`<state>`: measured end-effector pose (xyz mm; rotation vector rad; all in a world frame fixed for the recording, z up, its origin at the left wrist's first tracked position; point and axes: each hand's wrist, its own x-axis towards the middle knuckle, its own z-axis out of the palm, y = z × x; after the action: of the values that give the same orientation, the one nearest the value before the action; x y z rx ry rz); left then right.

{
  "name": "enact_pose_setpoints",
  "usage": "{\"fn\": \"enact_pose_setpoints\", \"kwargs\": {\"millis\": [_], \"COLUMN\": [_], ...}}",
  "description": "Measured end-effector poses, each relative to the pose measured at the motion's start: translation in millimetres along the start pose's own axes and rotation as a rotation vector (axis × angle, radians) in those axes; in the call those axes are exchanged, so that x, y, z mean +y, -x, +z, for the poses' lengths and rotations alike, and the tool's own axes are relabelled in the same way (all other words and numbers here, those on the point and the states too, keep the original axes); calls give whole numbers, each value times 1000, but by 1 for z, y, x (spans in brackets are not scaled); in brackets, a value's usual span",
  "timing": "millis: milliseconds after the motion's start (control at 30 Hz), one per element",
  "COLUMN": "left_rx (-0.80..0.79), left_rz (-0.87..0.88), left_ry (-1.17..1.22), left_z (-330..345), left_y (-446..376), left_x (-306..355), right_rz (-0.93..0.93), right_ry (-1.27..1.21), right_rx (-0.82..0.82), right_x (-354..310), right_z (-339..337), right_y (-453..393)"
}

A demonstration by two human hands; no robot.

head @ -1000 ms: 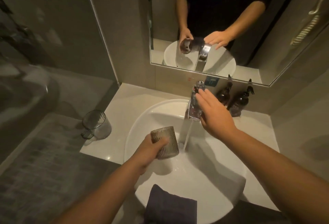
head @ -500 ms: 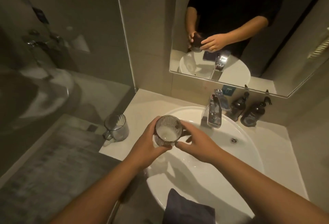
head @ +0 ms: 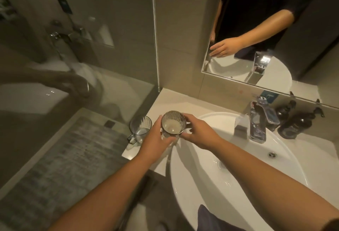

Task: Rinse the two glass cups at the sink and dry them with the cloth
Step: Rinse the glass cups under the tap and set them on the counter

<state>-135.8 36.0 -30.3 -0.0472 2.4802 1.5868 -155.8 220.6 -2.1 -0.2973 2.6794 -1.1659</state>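
Note:
A ribbed glass cup point(head: 173, 124) stands upright between both hands, over the counter at the basin's left rim. My left hand point(head: 156, 137) wraps its left side and my right hand point(head: 200, 133) holds its right side. A second cup, a clear glass with a handle point(head: 139, 129), stands on the counter just left of my left hand. The dark cloth point(head: 211, 218) lies over the basin's near rim. No water runs from the chrome tap point(head: 256, 126).
The white basin point(head: 275, 159) fills the right side, with its drain point(head: 221, 164) wet. Two dark pump bottles point(head: 295, 122) stand behind the tap under the mirror point(head: 275, 29). A glass shower screen point(head: 73, 56) and a grey floor mat point(head: 60, 166) lie to the left.
The water has stopped. My right hand left the tap lever and came onto the ribbed cup; both hands carried the cup left, from over the basin to beside the handled cup.

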Motion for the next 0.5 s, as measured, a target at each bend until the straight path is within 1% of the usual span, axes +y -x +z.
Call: {"fn": "enact_pose_setpoints", "kwargs": {"millis": [200, 333, 500], "left_rx": [30, 54, 76], "left_rz": [-96, -114, -163], "left_ry": [123, 71, 66], "left_z": [13, 24, 33], "left_y": [-25, -36, -40], "left_x": [-15, -25, -31], "right_rz": [53, 86, 69], "right_ry": [107, 233, 425], "right_rx": [-48, -107, -132], "right_x": [14, 21, 25], "right_z": [8, 10, 13], "right_y": [-37, -49, -54]}}
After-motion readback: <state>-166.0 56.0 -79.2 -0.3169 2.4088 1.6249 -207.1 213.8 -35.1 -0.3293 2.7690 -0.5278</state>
